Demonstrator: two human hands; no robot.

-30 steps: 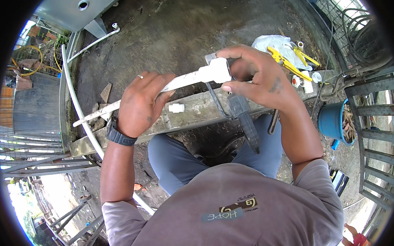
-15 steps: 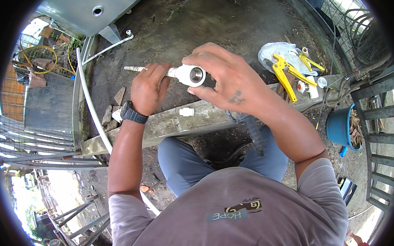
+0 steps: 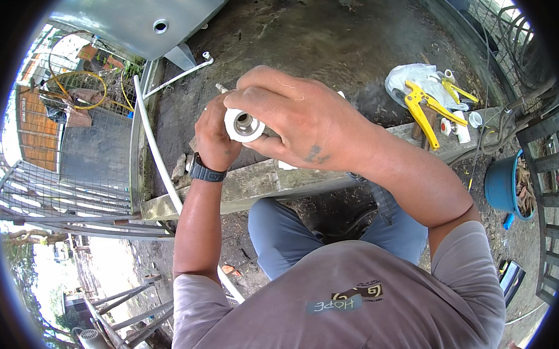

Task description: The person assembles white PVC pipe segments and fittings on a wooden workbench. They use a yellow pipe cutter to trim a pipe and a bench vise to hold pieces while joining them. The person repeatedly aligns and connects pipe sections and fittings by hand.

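Observation:
A white PVC pipe fitting with a metal threaded insert [image 3: 245,124] is pinched between the thumb and fingers of my right hand [image 3: 299,119], its round opening turned up towards me. Close against it, my left hand [image 3: 213,135], with a black watch at the wrist, is closed round a thin white pipe [image 3: 221,88]. Only that pipe's far tip shows; my hands hide where pipe and fitting meet. Partly covered by my right hand, a small white coupling [image 3: 286,165] lies on the wooden beam [image 3: 231,196] below.
On the right lie a yellow pipe cutter [image 3: 420,104], a plastic bag [image 3: 401,76], a second yellow-handled tool [image 3: 454,91] and white fittings [image 3: 461,129]. A blue bucket [image 3: 500,182] of dry leaves stands far right. A long white pipe [image 3: 157,148] slants at left, below a metal basin [image 3: 132,23].
My right hand has moved left with the fitting, up against my left hand. The fitting's opening faces me more squarely, and most of the thin pipe has gone out of sight.

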